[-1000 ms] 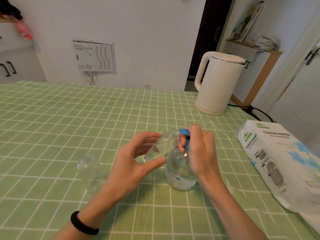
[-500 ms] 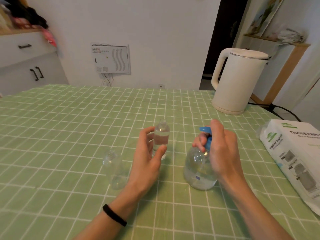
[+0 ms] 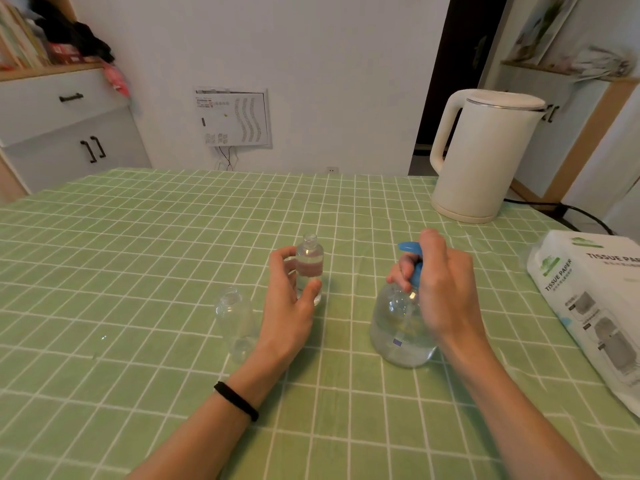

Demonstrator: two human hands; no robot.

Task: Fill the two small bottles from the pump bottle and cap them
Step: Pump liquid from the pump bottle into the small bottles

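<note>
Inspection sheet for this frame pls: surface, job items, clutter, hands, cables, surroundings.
Surface: table under a flat green checked cloth.
Job's things: far small bottle upright, uncapped, clear liquid inside; near small bottle upright, uncapped, looks empty; pump bottle upright, partly full; caps not clearly seen.
Clutter: kettle; tissue pack at the right edge.
Hands: left hand curls round far small bottle; right hand grips pump bottle's blue head.
Cables: black cable behind kettle.
Surroundings: cabinet, wall panel, doorway.

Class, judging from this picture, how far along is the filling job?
Done: the far bottle stands upright with liquid inside. In hand: left hand holds it; right hand grips the pump bottle by its head. Left: near bottle looks empty; both are uncapped.
</note>
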